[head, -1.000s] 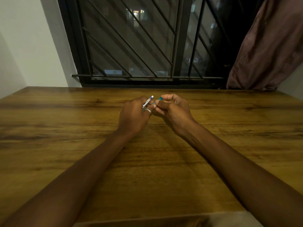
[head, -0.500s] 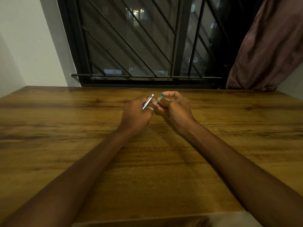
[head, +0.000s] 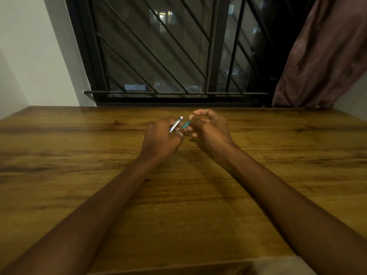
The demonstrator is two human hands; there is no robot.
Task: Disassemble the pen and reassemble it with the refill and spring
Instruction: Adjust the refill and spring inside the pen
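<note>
Parting hands (head: 161, 138) since earlier; teal piece (head: 185, 124) now exposed.

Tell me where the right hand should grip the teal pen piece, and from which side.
Grip the teal piece on its exposed middle, probably from the right, thumb and forefinger across its width. It juts up and away between the hands, its lower end hidden by the fingers. The left hand already holds the silver barrel on its left, and the right hand sits open right beside it.
</note>
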